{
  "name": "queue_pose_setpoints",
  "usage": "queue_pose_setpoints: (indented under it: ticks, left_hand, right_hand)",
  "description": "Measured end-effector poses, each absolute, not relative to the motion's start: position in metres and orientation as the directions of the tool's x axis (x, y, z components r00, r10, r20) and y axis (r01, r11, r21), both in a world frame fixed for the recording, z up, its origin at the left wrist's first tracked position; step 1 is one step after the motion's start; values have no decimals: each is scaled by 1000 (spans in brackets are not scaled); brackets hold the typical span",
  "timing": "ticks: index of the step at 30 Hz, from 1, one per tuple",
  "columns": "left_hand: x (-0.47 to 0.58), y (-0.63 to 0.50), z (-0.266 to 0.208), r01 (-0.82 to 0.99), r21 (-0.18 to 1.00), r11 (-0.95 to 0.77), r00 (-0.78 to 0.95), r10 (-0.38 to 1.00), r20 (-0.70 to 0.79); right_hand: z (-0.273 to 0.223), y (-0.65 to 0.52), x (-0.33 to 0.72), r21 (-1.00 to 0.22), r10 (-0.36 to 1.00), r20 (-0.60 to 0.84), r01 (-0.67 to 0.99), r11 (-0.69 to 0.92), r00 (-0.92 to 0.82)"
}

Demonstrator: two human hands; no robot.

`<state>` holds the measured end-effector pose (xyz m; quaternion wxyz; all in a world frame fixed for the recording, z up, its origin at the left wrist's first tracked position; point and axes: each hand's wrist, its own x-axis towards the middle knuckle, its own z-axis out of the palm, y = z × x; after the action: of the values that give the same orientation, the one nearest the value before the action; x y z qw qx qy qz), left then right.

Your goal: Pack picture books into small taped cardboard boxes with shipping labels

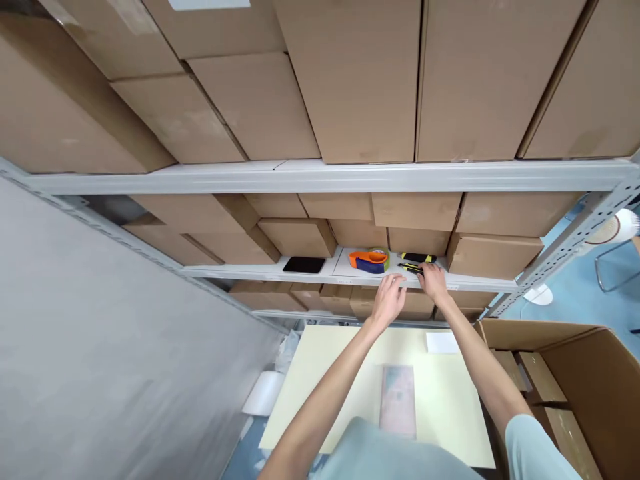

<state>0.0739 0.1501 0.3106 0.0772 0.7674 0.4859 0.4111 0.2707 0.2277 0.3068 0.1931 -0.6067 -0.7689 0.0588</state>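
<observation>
My right hand (433, 281) reaches onto the middle shelf, its fingers closed on the end of a slim black-and-yellow utility knife (410, 268). Just behind it lies a second, thicker black-and-yellow utility knife (419, 257). My left hand (389, 300) hovers by the shelf's front edge with its fingers apart and nothing in them. An orange-and-blue tape dispenser (369, 261) rests on the shelf, a greenish-yellow tape roll (385, 259) showing at its side. Farther left, a black phone-like slab (304, 265) lies flat.
Cardboard boxes (370, 73) fill the grey metal rack (320, 179) above and behind. Below me stands a pale yellow table (340, 380) bearing a pinkish flat packet (399, 400) and a white piece (442, 343). An open carton (590, 393) holding smaller boxes is at right.
</observation>
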Motion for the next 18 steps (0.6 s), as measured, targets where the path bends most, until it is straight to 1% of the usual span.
queue_pose_setpoints:
  ticks: [3,4,6,8,9,10,11,12,13,15,16,17,18]
  left_hand:
    - [72,141,285,718,515,-468,201,848,490]
    - [69,136,273,734,512,-446,210,866,453]
    - [60,122,247,770,515,-378,218,913,345]
    - [50,102,218,807,530,-259,195,965,174]
    - [44,90,202,825,537,-176,167,984,66]
    - [39,76,186,842,534,-74,126,990,-61]
    - [35,60,170,855,518,29,90,975,-203]
    - [31,43,153,853,512,102,64,952,-298]
    - [29,25,137,846,507,163,45,927,-374]
    - [29,-10,106,832,486,266,20,862,-507]
    - [30,-25,93,825,476,306,16,828,-560]
    - [33,-38,81,818,463,341,10,797,-604]
    - [36,-49,72,813,450,369,6,768,-640]
  right_hand:
    - [305,242,271,-310,954,219,912,269,-207]
    - [305,243,272,-307,947,243,909,280,-210]
    - [303,236,274,-319,916,342,891,322,-209]
    - [292,216,276,-362,867,460,852,379,-191]
    - [281,201,278,-395,851,492,825,405,-183]
    - [267,182,279,-438,851,493,794,421,-180]
    - [249,161,281,-491,870,457,764,419,-184]
    - [229,137,283,-553,903,384,735,392,-193]
    - [206,111,286,-617,940,275,712,335,-204]
    - [159,58,292,-707,978,-28,696,126,-206]
    - [136,32,295,-711,961,-195,703,-2,-194]
    - [116,8,298,-689,924,-341,714,-122,-172]
    - [99,-13,300,-660,881,-449,721,-211,-152]
